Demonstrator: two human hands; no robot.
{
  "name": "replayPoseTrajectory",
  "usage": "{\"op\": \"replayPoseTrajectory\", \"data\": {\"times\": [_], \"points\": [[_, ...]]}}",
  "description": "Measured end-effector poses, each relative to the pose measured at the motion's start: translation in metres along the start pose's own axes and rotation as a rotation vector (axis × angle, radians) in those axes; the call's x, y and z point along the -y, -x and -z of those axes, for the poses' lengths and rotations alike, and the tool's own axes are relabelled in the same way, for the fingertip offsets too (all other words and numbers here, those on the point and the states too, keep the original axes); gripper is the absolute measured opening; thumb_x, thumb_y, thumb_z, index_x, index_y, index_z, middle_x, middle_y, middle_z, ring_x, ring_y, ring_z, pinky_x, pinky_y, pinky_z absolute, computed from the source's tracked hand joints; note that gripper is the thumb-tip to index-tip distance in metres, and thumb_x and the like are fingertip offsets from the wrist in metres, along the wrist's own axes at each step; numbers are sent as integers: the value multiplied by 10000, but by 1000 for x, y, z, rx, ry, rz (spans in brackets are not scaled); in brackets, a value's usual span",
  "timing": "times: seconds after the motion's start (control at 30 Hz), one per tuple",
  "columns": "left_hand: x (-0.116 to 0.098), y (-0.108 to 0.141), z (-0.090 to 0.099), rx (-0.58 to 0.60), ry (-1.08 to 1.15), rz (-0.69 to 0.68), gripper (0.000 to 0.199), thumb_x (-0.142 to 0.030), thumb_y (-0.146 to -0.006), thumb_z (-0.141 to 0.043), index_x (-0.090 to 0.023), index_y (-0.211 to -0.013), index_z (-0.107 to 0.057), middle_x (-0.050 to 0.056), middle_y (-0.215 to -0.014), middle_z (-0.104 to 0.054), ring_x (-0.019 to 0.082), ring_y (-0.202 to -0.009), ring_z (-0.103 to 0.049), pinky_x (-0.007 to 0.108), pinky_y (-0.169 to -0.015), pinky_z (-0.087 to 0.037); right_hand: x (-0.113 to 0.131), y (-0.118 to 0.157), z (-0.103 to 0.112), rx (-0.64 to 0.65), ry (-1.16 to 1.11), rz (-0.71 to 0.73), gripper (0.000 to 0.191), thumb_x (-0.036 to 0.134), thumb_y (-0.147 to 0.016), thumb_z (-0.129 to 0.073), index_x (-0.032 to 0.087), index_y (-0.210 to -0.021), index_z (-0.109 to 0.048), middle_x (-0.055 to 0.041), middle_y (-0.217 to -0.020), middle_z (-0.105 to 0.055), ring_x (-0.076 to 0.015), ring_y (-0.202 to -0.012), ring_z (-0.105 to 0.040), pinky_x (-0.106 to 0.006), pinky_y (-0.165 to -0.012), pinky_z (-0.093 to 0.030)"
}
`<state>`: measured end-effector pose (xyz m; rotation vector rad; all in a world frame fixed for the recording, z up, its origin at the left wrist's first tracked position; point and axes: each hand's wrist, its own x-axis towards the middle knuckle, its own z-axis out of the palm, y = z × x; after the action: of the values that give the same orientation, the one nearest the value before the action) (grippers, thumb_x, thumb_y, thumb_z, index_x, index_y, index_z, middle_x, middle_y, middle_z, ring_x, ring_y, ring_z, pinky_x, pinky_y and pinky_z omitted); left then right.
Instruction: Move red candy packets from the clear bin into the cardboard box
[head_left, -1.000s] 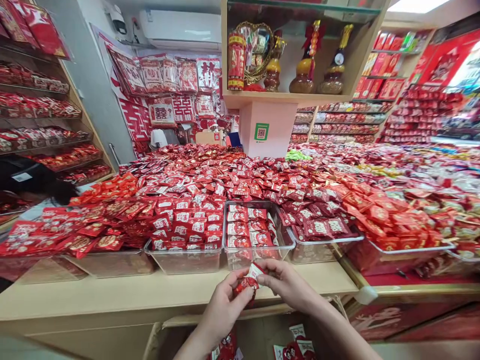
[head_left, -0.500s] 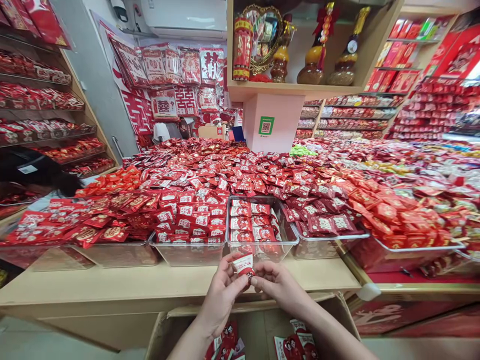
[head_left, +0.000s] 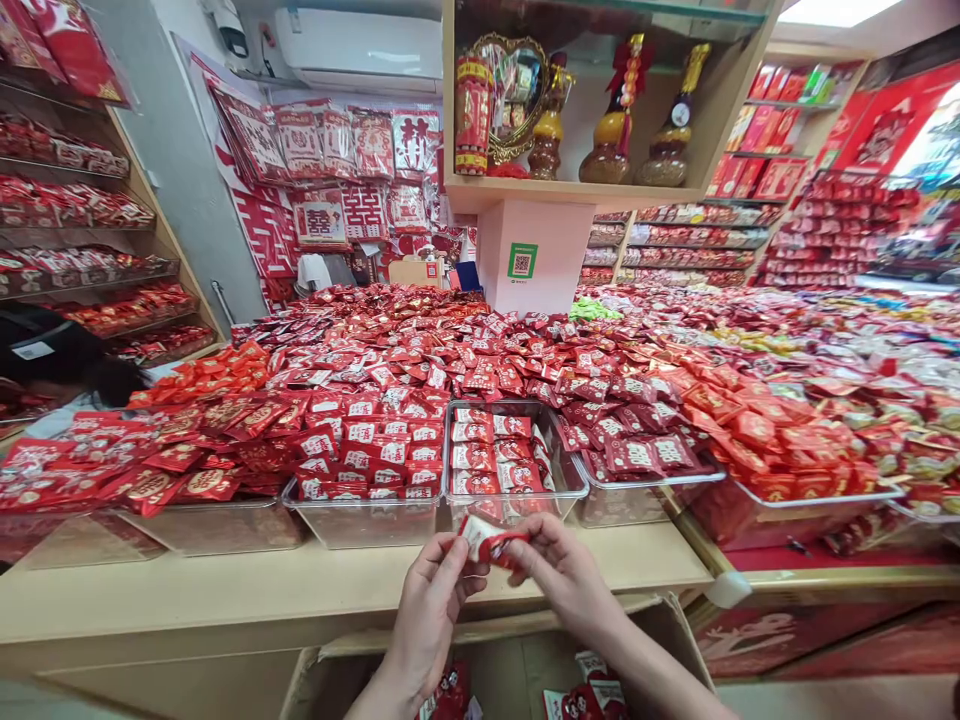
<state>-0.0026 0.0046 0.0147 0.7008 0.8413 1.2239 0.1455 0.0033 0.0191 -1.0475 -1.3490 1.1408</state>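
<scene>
Between my two hands is one small red-and-white candy packet (head_left: 489, 541), tilted and slightly blurred. My left hand (head_left: 431, 605) pinches its white end between thumb and fingers. At the red end, my right hand (head_left: 559, 570) grips it, fingers partly covering the print. Just beyond stands a clear plastic bin (head_left: 577, 490) with similar packets (head_left: 474, 457) laid in rows. Below my forearms an open cardboard box (head_left: 517, 660) holds more red packets (head_left: 581, 702), partly hidden by my arms.
Neighbouring clear bins (head_left: 360, 520) brim with red packets along the pale counter edge (head_left: 225, 590). Behind them spreads a wide heap of sweets. A shelf cabinet (head_left: 585, 192) with bottles overhangs the heap. At the left is another person's dark-haired head (head_left: 52, 345).
The packet has turned from upright to a slant, its white end now toward my left hand. My right hand has shifted up onto its red end. The camera view has moved slightly.
</scene>
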Motion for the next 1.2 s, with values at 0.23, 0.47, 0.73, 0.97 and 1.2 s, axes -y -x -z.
{"op": "replayPoseTrajectory", "data": {"times": [0.23,0.47,0.73,0.97,1.2], "points": [[7,-1,3,90,-226,-31,217,-298,-631,-654,-167,-784,-571,12,-692,-619,129,-612,-568,264,-614,-458,44,-91,49,-221,925,-5,205,187,-797,-389,172,-998,-424,-83,-918,-598,-165,-756,-582,-242,-612,-421],[12,3,6,178,-353,-106,136,-269,-697,-595,-167,-781,-562,-2,-648,-591,119,-607,-545,240,-601,-434,19,-138,36,-116,1273,-168,319,-14,-681,-405,56,-991,-439,-186,-887,-610,-236,-802,-583,-257,-612,-387],[15,4,7,231,-460,-116,87,-241,-734,-542,-168,-780,-546,-6,-651,-567,116,-612,-519,237,-608,-410,3,-139,34,-102,1401,-184,263,17,-723,-402,44,-962,-508,-196,-956,-544,-212,-867,-557,-242,-676,-402],[14,5,5,253,-530,-105,59,-211,-744,-516,-169,-782,-534,-20,-633,-548,114,-607,-512,232,-607,-400,2,-130,34,-48,1456,-175,218,190,-760,-462,84,-896,-596,-175,-945,-549,-232,-809,-588,-284,-656,-420],[14,4,4,267,-553,-110,53,-209,-746,-513,-171,-776,-533,-23,-628,-541,113,-607,-506,224,-602,-396,0,-135,36,14,1466,-153,257,271,-725,-549,84,-890,-613,-168,-898,-604,-225,-829,-588,-263,-676,-412]]}}
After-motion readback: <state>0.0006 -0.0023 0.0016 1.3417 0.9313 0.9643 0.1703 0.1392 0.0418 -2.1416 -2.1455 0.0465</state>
